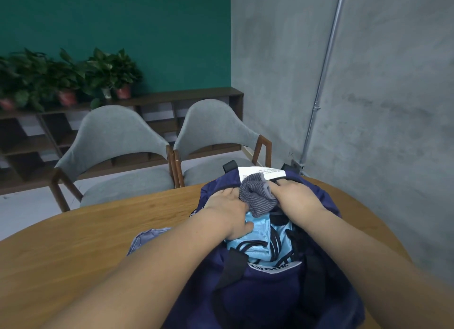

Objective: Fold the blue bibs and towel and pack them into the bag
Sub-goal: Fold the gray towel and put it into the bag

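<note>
1. Right hand [296, 197] has its fingers curled over the bunched grey striped towel [258, 197], pushing it at the mouth of the navy bag [270, 291]. The left hand [227, 214] lies flat with straight fingers, pressing the light blue bib [260, 237] inside the bag and touching the towel's other side.
2. Risk: the towel is wadded, not flat, and sits high at the rim. Forced down, it would likely rumple the bib beneath or spring back out when let go.
3. Risk: black straps [233, 267] cross the opening beside the bib and may snag the cloth or get tucked in with it.
4. A pale blue cloth [149, 237], probably another bib, lies on the table [73, 255] just left of the bag, half hidden by the left forearm. A sweep of that arm could drag it off.
5. Two grey chairs [115, 141] stand beyond the table, out of the way.
</note>
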`<action>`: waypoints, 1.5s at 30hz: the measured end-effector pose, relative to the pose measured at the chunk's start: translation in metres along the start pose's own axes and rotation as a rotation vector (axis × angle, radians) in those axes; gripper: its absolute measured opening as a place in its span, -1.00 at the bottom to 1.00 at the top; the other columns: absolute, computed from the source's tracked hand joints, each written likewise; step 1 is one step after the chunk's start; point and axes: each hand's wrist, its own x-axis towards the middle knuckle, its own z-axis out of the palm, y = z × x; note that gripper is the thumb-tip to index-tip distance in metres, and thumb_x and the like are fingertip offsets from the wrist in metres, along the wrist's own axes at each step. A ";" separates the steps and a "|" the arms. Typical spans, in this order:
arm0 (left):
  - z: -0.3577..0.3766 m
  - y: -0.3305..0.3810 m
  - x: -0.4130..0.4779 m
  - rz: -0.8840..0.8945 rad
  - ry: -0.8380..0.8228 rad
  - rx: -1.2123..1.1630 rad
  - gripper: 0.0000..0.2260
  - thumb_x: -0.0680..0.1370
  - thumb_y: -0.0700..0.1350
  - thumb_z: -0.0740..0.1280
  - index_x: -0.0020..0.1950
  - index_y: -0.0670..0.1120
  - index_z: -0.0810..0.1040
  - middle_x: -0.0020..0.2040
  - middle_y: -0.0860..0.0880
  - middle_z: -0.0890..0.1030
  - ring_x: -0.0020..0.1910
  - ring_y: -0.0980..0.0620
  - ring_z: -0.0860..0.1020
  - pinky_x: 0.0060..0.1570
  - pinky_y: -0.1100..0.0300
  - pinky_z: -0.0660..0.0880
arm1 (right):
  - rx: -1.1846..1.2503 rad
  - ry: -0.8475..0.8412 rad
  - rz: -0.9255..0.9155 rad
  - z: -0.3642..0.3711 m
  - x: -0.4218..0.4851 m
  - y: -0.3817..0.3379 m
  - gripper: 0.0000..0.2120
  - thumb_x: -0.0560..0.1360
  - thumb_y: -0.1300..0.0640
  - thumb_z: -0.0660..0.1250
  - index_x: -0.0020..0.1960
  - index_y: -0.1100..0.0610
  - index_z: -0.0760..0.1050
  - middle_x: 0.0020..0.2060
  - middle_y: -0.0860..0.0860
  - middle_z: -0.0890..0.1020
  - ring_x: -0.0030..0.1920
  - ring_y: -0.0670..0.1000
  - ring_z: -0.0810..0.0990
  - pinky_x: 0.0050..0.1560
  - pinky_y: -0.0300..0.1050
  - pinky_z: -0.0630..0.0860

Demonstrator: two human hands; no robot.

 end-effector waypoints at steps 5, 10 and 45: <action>0.001 0.006 0.002 0.054 0.047 0.098 -0.43 0.63 0.35 0.14 0.59 0.15 0.38 0.66 -0.18 0.14 0.63 -0.18 0.07 0.59 -0.09 0.03 | -0.252 -0.186 0.048 -0.008 0.006 -0.014 -0.66 0.66 0.03 0.25 0.42 -0.01 0.43 0.12 0.06 0.67 0.12 0.17 0.67 0.03 0.00 0.53; 0.003 0.004 0.002 0.091 0.087 0.117 -0.44 0.62 0.34 0.19 0.55 0.13 0.45 0.71 -0.23 -0.07 0.67 -0.22 -0.08 0.62 -0.11 -0.12 | -0.126 -0.342 0.202 -0.019 0.023 -0.022 -0.66 0.61 0.11 0.33 0.38 0.07 0.54 0.30 0.13 0.62 0.29 0.21 0.62 0.27 0.05 0.52; 0.007 -0.009 0.036 0.131 0.266 0.042 -0.55 0.60 0.24 0.31 0.40 0.03 0.53 0.46 -0.03 0.43 0.40 -0.14 0.36 0.44 -0.06 0.27 | 0.007 -0.279 -0.121 -0.010 0.009 0.005 -0.48 0.60 0.04 0.38 0.53 0.02 0.36 0.36 0.06 0.53 0.35 0.14 0.54 0.35 0.05 0.49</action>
